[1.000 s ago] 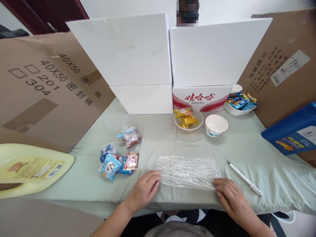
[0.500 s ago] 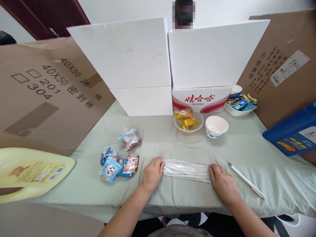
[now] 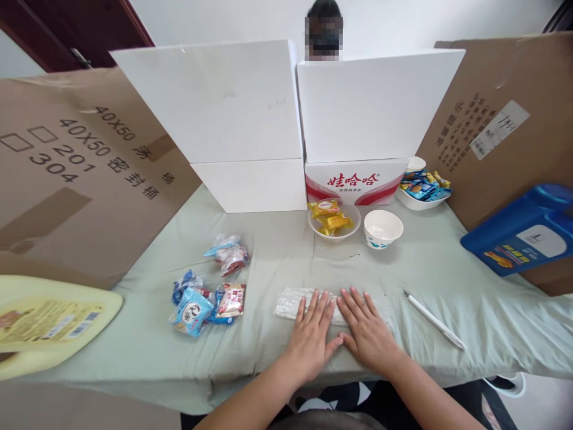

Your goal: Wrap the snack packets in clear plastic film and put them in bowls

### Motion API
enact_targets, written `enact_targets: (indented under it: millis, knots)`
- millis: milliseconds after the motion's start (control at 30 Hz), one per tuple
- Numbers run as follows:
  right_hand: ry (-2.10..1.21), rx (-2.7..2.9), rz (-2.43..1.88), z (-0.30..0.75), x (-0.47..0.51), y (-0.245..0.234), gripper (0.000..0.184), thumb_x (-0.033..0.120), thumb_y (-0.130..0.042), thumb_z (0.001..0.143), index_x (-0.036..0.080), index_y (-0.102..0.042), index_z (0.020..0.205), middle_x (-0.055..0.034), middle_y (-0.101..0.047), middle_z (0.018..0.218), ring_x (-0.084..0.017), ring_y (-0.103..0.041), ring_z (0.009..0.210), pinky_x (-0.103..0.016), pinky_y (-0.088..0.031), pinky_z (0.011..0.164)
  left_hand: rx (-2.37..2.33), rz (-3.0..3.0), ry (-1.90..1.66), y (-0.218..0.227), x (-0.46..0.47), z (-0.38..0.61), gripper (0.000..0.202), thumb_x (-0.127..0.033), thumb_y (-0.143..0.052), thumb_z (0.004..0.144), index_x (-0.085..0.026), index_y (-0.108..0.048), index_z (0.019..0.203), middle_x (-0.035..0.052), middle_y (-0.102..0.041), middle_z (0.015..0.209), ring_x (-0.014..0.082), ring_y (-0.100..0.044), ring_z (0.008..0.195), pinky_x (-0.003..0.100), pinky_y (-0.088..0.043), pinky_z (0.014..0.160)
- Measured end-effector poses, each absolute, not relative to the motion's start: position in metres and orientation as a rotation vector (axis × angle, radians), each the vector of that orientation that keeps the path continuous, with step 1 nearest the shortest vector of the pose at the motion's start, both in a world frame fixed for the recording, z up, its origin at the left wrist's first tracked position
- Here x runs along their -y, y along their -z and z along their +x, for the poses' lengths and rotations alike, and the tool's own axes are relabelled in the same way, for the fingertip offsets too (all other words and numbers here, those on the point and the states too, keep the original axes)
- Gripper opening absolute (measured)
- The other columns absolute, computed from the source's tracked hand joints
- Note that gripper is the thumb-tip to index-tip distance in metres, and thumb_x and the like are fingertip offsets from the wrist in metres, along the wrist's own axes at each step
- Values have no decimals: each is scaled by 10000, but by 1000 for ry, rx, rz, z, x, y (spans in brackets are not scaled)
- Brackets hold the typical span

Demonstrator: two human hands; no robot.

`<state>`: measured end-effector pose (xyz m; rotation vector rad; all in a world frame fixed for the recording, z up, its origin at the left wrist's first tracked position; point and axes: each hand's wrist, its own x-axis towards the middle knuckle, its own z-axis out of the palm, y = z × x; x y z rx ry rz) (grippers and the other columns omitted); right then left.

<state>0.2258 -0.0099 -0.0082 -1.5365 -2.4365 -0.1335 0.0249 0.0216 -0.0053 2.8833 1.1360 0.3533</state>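
So here's the setup: there's a crinkly strip of clear plastic film lying flat by the table's front edge, about midway between the left and right ends, with its length running along that edge. Left hand and right hand are both palm-down, fingers spread and lying over the film, not gripping anything. The thumbs come together near the front edge, close enough that I can't tell if they're actually touching. The film's left end pokes out past the left hand; the right end is hard to make out against the cloth.

As for handling, I'd call this stuff next to nothing in weight, totally floppy, and probably both slick and a bit clingy. Looks like it would wrinkle, fold over itself or slide if you drag a palm across it, and being that thin it could tear. My pick for a hold is a light finger-and-thumb pinch at the two short ends, or at the corners, keeping it evenly taut. Grabbing the middle would just bunch it up.

Nearby, a white pen lies off the film's right end, also toward the front edge, and a cluster of wrapped snacks sits well clear of the left hand, toward the table's left end. A paper bowl stands farther back.
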Motion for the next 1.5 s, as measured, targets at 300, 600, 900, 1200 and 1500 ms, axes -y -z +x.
enact_targets:
  millis: [300,600,900,1200,1500]
  knots:
    - [210,2339,-1745,265,56,22,892,605,-529,833,125,-210,1515,-136,-299,1540,-324,-184,1438,-517,-192,1127,-1552,2776,-242,19,-56,-22,631,-492,-460,934,-192,-341,1476,143,-282,1551,353,-205,1432,574,-193,1112]
    - [102,2300,-1475,279,108,4,450,62,-451,770,246,-638,1135,-55,-643,1178,-199,-584,1067,-346,-437,909,-935,2514,-488,-10,12,34,314,-311,-630,817,-173,-603,1099,111,-591,1133,284,-510,1079,453,-410,966]
    - [-606,2021,-1326,265,61,-52,220,182,-495,907,245,-616,1079,-54,-696,982,-181,-663,940,-296,-538,827,-421,2337,-483,4,4,22,375,-281,-594,821,-237,-517,1186,43,-671,1098,229,-548,1144,408,-321,1051]
    - [-614,1834,-1715,216,-44,-6,324,242,-407,884,204,-585,1152,-52,-707,935,-185,-682,839,-327,-552,767,-481,2121,-627,5,0,22,789,-251,-596,789,-261,-184,1463,52,-661,1172,229,-604,1068,419,-397,1004]
    - [-474,1892,-1817,204,-51,12,337,235,-331,937,171,-583,1151,-104,-658,1133,-233,-651,982,-367,-514,821,-597,2081,-672,-3,1,23,506,-192,-587,776,-215,-476,1269,87,-612,1168,239,-558,1090,408,-451,984]
